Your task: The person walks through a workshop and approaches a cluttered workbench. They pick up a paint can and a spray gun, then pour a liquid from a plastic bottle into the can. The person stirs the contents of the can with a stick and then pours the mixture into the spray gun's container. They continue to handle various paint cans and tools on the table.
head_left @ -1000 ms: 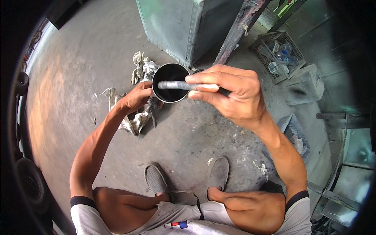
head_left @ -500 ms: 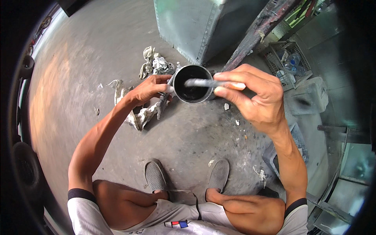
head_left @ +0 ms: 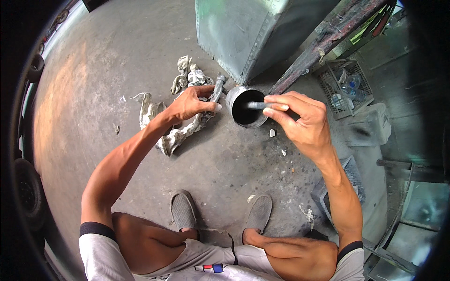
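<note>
My left hand [head_left: 194, 102] is closed around a paint-smeared grey metal tool [head_left: 217, 91] that looks like a spray gun. Beside it is a round, dark-walled cup [head_left: 229, 102], its mouth tipped toward me; whether cup and tool are joined I cannot tell. My right hand [head_left: 304, 114] pinches a short grey stick [head_left: 255, 105] between thumb and fingers. The stick's far end reaches into the cup's mouth, where its tip is lost in the dark. Crumpled whitish rags [head_left: 176, 139] lie on the floor below my left hand.
A large grey metal box [head_left: 234, 33] stands ahead, with a slanting stained beam [head_left: 323, 44] to its right. A crate [head_left: 344, 86] with plastic bottles is at the right, above a grey bin [head_left: 344, 180]. Tyres [head_left: 29, 187] line the left edge.
The cup has shifted right and tilted, baring more of the grey tool in my left hand. My right hand has moved slightly left and down, its stick still at the cup's mouth.
</note>
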A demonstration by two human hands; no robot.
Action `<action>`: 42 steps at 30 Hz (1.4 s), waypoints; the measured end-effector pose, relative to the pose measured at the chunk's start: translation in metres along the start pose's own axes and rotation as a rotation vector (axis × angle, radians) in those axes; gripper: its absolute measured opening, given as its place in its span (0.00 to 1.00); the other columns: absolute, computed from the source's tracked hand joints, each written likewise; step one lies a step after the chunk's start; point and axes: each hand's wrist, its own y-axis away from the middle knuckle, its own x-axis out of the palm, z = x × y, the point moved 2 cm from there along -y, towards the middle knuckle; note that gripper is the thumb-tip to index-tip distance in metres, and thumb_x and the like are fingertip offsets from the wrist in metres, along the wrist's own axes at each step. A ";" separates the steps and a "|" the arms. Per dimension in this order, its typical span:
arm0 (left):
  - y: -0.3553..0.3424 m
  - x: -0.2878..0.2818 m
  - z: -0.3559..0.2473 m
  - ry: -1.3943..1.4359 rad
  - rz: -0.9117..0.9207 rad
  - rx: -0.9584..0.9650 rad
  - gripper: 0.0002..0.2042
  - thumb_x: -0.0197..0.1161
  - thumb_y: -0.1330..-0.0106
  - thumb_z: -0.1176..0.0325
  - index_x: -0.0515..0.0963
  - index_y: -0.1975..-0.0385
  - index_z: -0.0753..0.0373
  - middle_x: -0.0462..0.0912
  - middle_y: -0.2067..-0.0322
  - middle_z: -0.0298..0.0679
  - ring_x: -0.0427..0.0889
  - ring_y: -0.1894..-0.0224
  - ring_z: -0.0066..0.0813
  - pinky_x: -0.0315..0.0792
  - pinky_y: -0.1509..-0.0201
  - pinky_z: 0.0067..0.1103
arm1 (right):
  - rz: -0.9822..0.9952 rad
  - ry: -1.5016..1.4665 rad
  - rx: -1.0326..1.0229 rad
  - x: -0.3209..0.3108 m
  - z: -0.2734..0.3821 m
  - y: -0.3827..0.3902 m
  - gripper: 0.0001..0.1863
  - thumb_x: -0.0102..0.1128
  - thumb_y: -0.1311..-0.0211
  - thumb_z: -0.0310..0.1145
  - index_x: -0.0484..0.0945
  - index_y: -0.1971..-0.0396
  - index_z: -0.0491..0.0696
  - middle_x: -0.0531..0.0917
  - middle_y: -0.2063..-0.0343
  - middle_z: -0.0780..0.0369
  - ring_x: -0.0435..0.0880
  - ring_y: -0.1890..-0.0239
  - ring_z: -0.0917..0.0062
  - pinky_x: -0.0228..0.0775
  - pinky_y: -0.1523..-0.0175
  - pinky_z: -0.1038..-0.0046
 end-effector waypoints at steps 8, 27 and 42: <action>-0.001 -0.003 0.009 -0.075 -0.058 -0.019 0.34 0.67 0.47 0.58 0.71 0.42 0.72 0.82 0.58 0.40 0.79 0.58 0.25 0.74 0.51 0.23 | -0.005 0.145 -0.075 0.017 -0.011 0.002 0.14 0.72 0.52 0.24 0.84 0.63 0.44 0.85 0.74 0.62 0.83 0.72 0.75 0.69 0.65 0.75; 0.007 0.000 0.021 -0.307 -0.131 -0.172 0.38 0.69 0.51 0.48 0.73 0.43 0.69 0.78 0.47 0.54 0.80 0.48 0.42 0.73 0.43 0.30 | -0.051 -0.010 0.121 0.025 -0.018 0.007 0.08 0.68 0.47 0.25 0.84 0.67 0.41 0.85 0.72 0.56 0.85 0.69 0.69 0.75 0.61 0.72; 0.000 -0.003 0.021 -0.077 -0.123 -0.019 0.40 0.69 0.53 0.55 0.69 0.41 0.74 0.78 0.46 0.54 0.78 0.45 0.41 0.69 0.38 0.28 | -0.051 0.104 0.035 0.020 -0.006 0.004 0.12 0.70 0.53 0.20 0.82 0.66 0.43 0.85 0.71 0.61 0.80 0.72 0.70 0.65 0.64 0.71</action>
